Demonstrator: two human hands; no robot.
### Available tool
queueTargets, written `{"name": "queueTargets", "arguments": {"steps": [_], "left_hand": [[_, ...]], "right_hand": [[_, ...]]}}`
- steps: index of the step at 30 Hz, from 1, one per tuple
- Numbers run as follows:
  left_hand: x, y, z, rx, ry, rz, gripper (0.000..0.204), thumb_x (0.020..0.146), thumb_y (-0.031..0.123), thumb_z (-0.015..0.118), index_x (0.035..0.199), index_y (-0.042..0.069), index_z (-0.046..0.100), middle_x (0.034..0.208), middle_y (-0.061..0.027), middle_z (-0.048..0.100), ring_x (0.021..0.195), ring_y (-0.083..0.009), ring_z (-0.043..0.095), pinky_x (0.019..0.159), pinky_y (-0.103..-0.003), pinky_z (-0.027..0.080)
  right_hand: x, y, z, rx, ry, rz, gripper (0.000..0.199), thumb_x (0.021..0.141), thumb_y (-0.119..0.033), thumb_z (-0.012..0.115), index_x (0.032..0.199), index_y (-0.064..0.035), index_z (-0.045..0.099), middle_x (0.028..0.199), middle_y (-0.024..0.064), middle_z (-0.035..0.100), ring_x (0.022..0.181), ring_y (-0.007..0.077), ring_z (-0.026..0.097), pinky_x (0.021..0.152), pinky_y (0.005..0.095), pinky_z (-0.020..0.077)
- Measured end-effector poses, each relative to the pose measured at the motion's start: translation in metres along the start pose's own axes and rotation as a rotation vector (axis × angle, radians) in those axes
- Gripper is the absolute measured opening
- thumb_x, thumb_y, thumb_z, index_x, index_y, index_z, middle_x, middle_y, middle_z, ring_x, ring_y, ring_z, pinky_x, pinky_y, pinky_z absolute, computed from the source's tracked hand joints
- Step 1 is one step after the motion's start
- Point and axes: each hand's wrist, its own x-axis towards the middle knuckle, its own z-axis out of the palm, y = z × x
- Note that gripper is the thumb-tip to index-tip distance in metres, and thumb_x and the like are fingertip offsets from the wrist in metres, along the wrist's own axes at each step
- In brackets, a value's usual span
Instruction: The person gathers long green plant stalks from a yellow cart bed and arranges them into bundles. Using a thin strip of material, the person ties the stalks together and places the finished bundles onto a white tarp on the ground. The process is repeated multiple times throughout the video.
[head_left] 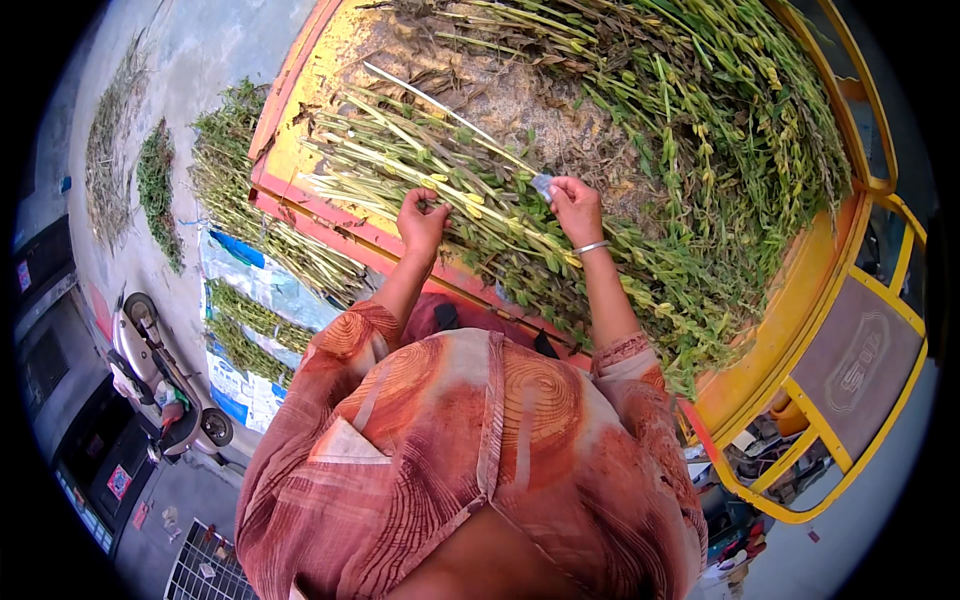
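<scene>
Cut green stalks with leaves and pods (480,205) lie in a yellow and red cart bed (272,185) before me. Over the near bundle my right hand (578,212), with a bracelet at its wrist, pinches a small bluish-grey scrap (543,187), perhaps plastic. A long pale stalk (450,112) runs from the far left up to that scrap; whether it is attached, I cannot tell. To the left, my left hand (424,222) is closed, thumb and forefinger curled together just above the stalks. Anything held between those fingers is hidden.
Pale grains and dry leaves (520,95) cover the bed's middle. A larger stalk heap (720,130) fills its right side, by a yellow rail frame (800,440). On the ground at left lie more stalks (240,170), a blue-white sheet (235,270) and a parked scooter (165,375).
</scene>
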Motion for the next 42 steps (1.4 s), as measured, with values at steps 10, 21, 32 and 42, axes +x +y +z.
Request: {"name": "queueTargets", "arguments": {"steps": [10,21,32,42], "left_hand": [[-0.098,-0.044,-0.021,-0.242,-0.013,0.15,0.038,0.082,-0.002,0.062,0.117,-0.001,0.046,0.129,-0.0159,0.044,0.117,-0.0224,0.05,0.094,-0.03,0.046],[-0.146,-0.175,0.035,0.656,-0.255,0.038,0.031,0.07,0.022,0.076,0.086,-0.002,0.066,0.069,-0.0138,0.066,0.062,-0.0242,0.064,0.061,-0.036,0.051],[-0.147,-0.184,0.005,-0.236,-0.375,-0.66,0.018,0.084,0.006,0.059,0.066,0.003,0.056,0.053,-0.0037,0.053,0.039,-0.0094,0.043,0.032,-0.025,0.03],[-0.124,-0.167,-0.004,0.175,-0.466,-0.2,0.016,0.093,0.015,0.056,0.084,0.005,0.064,0.056,0.0035,0.051,0.047,-0.007,0.045,0.047,-0.023,0.04]], "right_hand": [[-0.049,0.017,0.027,-0.692,0.044,-0.582,0.005,0.085,-0.01,0.057,0.087,-0.0066,0.054,0.082,0.0142,0.057,0.081,0.0348,0.056,0.07,0.0435,0.0471],[-0.056,0.037,0.031,-0.738,0.075,-0.624,0.005,0.085,-0.01,0.057,0.089,-0.0066,0.058,0.083,0.014,0.06,0.079,0.0343,0.058,0.069,0.0427,0.0475],[-0.052,0.021,0.015,0.371,0.184,-0.018,0.009,0.092,-0.008,0.051,0.087,-0.0022,0.055,0.071,0.0058,0.062,0.049,0.0085,0.052,0.045,0.0243,0.0429],[-0.08,0.022,0.016,0.631,0.323,0.083,0.009,0.095,-0.008,0.048,0.091,-0.0008,0.051,0.077,0.0082,0.059,0.055,0.0078,0.049,0.045,0.0216,0.0418]]}}
